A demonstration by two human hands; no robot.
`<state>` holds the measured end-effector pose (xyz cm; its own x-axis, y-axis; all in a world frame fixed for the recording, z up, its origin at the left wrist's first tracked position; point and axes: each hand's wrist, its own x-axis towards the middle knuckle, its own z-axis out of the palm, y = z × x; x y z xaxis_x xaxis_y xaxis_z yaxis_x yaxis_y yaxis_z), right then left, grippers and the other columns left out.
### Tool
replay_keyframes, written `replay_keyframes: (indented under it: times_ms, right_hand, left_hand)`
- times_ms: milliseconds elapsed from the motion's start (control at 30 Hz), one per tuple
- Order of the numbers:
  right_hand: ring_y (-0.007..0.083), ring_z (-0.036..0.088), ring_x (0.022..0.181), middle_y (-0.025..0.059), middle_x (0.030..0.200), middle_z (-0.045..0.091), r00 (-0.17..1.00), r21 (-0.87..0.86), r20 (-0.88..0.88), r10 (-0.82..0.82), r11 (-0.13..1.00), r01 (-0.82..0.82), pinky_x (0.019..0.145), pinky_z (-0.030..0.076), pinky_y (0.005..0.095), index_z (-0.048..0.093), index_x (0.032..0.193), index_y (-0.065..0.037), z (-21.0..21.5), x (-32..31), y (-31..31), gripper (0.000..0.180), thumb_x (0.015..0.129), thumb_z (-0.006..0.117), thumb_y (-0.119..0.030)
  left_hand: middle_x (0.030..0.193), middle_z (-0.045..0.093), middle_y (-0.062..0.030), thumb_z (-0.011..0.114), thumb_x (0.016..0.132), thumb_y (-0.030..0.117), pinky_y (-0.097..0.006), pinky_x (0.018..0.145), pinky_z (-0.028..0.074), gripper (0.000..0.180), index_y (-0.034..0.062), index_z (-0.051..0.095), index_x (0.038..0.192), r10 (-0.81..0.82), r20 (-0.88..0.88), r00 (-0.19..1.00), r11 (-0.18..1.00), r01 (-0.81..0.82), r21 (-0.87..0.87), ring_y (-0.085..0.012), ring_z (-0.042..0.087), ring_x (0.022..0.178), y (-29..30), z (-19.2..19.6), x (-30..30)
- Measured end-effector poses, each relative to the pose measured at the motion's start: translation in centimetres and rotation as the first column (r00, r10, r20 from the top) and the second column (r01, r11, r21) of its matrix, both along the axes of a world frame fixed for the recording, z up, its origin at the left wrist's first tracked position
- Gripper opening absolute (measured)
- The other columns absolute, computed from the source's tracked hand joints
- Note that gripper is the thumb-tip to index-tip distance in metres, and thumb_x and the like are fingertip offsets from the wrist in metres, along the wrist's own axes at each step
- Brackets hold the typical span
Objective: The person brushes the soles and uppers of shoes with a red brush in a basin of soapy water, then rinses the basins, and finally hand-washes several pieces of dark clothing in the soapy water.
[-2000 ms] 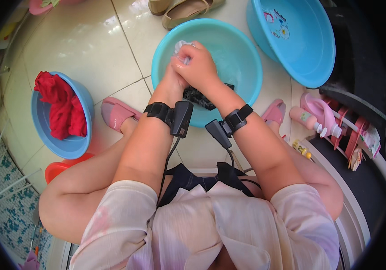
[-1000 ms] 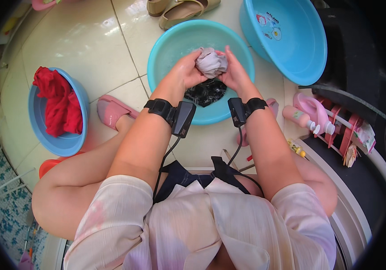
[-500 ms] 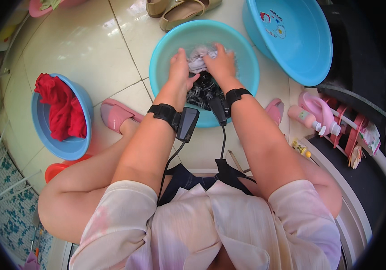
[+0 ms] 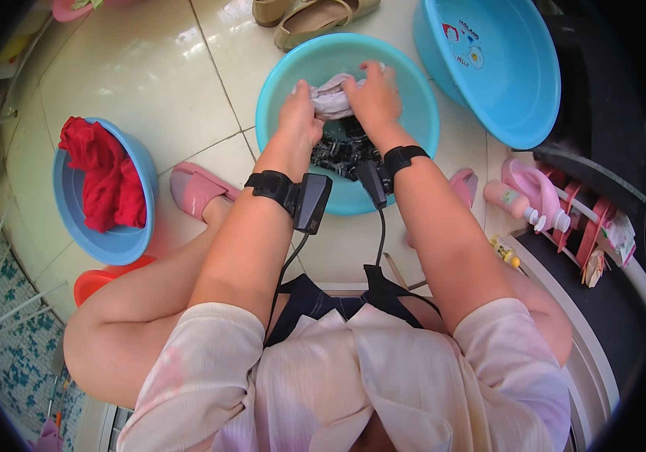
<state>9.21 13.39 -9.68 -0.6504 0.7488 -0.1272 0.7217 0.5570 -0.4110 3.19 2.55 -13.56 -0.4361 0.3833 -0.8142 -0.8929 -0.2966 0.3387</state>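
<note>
Between my two hands is a wet, pale pinkish-white cloth [image 4: 330,99], bunched up over the turquoise basin [image 4: 269,79]. My left hand [image 4: 300,114] grips its left end, the thumb side turned inward. At the other end my right hand [image 4: 374,98] is closed on the cloth with bent fingers. Below them in the basin lies a black patterned garment [image 4: 342,149] in water. Each forearm wears a black strap with a small black device [image 4: 312,203] and a cable.
At left, a blue basin [image 4: 150,181] holds red cloth [image 4: 108,177], beside a red basin [image 4: 104,280]. A larger blue tub [image 4: 500,83] stands far right. Tan shoes [image 4: 315,22] lie beyond the turquoise basin. Pink bottles [image 4: 508,200] stand by a pink rack [image 4: 598,226].
The pale cloth has come up out of the water and is stretched more between my hands. The splashing around it has settled. My right hand has risen slightly.
</note>
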Motion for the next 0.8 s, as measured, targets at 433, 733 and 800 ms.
replay_keyframes:
  times_ms: [433,733,800]
  right_hand:
    - [0.0319,0.059,0.092,0.0131,0.094,0.058,0.99,-0.569,-0.069,0.126,0.81,-0.143,0.078,0.05,0.0397,0.066,0.099,-0.013,-2.2,0.8,0.4,0.033,0.073,0.071,-0.034]
    - [0.0347,0.059,0.09,0.0132,0.098,0.057,0.99,-0.132,-0.125,0.062,0.988,-0.079,0.074,0.049,0.0433,0.062,0.094,-0.011,1.3,0.8,-0.9,0.025,0.079,0.066,-0.03]
    - [0.0363,0.059,0.097,0.0141,0.111,0.053,0.998,0.073,-0.016,-0.055,0.996,0.056,0.078,0.05,0.0454,0.058,0.111,-0.016,-1.0,2.2,1.5,0.035,0.08,0.066,-0.03]
  left_hand:
    - [0.132,0.048,-0.0159,0.031,0.095,0.06,-0.063,0.097,0.034,0.062,0.0098,0.044,0.129,-0.176,0.197,0.964,0.983,0.183,-0.017,-0.0353,0.05,0.118,1.2,5.2,0.4]
    - [0.111,0.06,-0.0147,0.049,0.098,0.033,-0.041,0.078,0.054,0.039,0.0028,0.047,0.122,0.015,-0.002,1.0,0.993,-0.015,0.121,-0.0273,0.063,0.095,0.7,0.3,0.8]
    - [0.115,0.058,-0.0152,0.052,0.097,0.033,-0.042,0.079,0.054,0.044,0.0015,0.044,0.125,0.105,-0.047,0.993,0.993,-0.107,-0.044,-0.0273,0.062,0.097,1.6,2.4,1.5]
